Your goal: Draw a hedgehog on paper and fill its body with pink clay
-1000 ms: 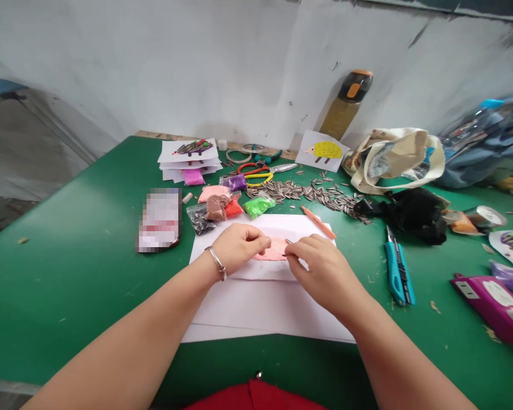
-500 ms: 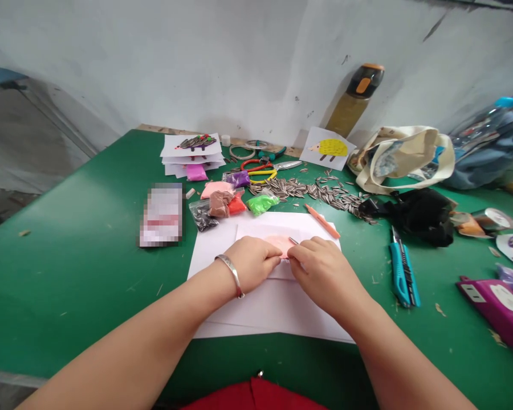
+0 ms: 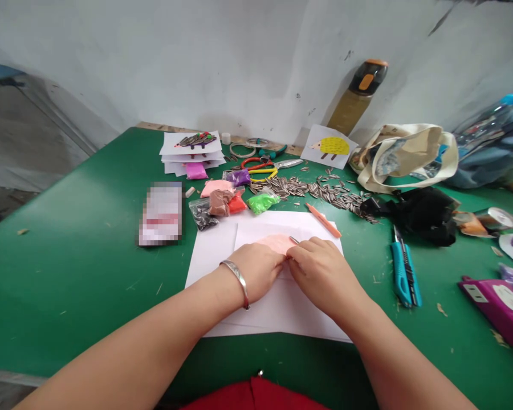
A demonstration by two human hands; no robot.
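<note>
A green table (image 3: 81, 239) fills the lower frame, with white paper sheets (image 3: 277, 307) lying at its centre and small bags of coloured clay (image 3: 235, 199) just above them, beside a spread of sunflower seeds (image 3: 325, 193). At upper centre lie a stack of paper cards (image 3: 190, 151), scissors (image 3: 265, 168) and a hedgehog picture (image 3: 329, 149). To the right rest a cloth bag (image 3: 406, 156), a blue utility knife (image 3: 404, 267), an orange stick (image 3: 324, 220) and a purple case (image 3: 496, 304).
</note>
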